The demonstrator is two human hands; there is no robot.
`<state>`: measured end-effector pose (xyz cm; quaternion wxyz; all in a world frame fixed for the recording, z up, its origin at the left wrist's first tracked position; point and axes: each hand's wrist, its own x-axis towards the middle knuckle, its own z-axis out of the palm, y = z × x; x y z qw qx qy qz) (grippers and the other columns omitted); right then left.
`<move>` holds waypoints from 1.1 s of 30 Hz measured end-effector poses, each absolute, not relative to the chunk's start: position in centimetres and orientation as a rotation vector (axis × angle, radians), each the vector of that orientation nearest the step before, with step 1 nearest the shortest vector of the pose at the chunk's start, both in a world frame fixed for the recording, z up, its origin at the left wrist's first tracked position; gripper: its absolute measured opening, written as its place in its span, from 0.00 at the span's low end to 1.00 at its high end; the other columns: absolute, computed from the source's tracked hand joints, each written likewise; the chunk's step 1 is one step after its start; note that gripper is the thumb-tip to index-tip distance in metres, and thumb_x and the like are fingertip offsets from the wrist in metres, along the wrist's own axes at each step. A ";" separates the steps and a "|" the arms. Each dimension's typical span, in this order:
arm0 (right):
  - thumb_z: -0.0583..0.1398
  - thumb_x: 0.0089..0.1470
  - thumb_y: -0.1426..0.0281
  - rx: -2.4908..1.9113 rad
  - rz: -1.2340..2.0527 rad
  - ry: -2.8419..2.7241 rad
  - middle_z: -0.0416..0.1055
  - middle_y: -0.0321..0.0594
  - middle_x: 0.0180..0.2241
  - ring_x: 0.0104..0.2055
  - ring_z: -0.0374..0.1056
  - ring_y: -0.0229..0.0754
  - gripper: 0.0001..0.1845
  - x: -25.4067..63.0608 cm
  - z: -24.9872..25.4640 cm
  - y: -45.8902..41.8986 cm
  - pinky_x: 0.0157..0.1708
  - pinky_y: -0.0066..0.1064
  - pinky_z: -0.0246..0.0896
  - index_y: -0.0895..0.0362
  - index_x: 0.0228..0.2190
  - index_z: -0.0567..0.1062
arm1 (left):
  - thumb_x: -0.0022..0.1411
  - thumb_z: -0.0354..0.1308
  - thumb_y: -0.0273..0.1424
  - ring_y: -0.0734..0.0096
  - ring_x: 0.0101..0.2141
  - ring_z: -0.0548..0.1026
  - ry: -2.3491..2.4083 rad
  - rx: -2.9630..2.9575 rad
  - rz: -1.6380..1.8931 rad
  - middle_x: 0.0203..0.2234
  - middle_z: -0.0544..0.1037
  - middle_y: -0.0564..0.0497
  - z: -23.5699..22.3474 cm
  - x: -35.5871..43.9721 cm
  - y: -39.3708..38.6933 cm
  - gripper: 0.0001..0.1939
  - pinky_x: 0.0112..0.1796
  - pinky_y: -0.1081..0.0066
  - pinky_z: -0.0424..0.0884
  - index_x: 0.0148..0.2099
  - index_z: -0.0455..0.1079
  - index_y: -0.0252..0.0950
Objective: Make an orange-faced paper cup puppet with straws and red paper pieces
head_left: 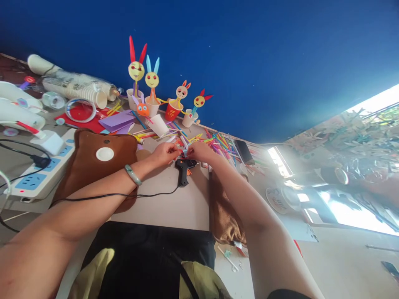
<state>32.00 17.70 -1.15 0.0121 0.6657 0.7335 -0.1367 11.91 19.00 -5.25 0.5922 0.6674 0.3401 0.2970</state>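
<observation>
My left hand (164,153) and my right hand (201,151) meet over the table (174,203), fingers pinched together on a small red and pale paper piece (183,154) held between them. A green bangle (133,175) circles my left wrist. Just below the hands lies a black glue gun (183,170), its cord running left across my forearm. Behind the hands spreads a pile of coloured sticks (218,143). Several paper-cup rabbit figures (152,93) stand in a row at the table's far edge against the blue wall.
A brown plush pad with a white disc (99,160) lies at left beside a white power strip (40,168). A stack of paper cups (77,89), a tape roll (80,109), purple paper (116,121) and a phone (245,151) sit around. Brown cloth (222,211) hangs at the table's edge.
</observation>
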 end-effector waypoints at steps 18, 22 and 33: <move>0.63 0.48 0.78 2.091 -0.422 2.381 0.74 0.37 0.25 0.28 0.66 0.40 0.06 32.5 -1.2 16.5 0.31 0.29 0.54 0.57 0.24 0.78 | 0.59 0.60 0.33 0.76 0.14 0.63 0.824 1.532 0.685 0.10 0.63 0.58 -4.4 11.6 18.8 0.12 0.19 0.74 0.56 0.25 0.68 0.36; 0.60 0.57 0.71 2.209 -0.169 2.752 0.75 0.39 0.29 0.33 0.67 0.42 0.07 32.0 -1.0 14.9 0.37 0.32 0.58 0.56 0.29 0.78 | 0.57 0.63 0.33 0.79 0.14 0.62 0.769 1.346 0.676 0.13 0.66 0.57 -4.5 11.8 19.0 0.10 0.19 0.74 0.58 0.27 0.69 0.36; 0.55 0.66 0.71 1.577 0.622 3.046 0.73 0.39 0.32 0.34 0.66 0.40 0.12 31.8 -1.6 10.7 0.44 0.39 0.53 0.49 0.38 0.79 | 0.53 0.65 0.33 0.81 0.19 0.62 0.614 1.032 0.558 0.23 0.71 0.51 -2.4 11.5 18.8 0.09 0.18 0.76 0.49 0.27 0.71 0.34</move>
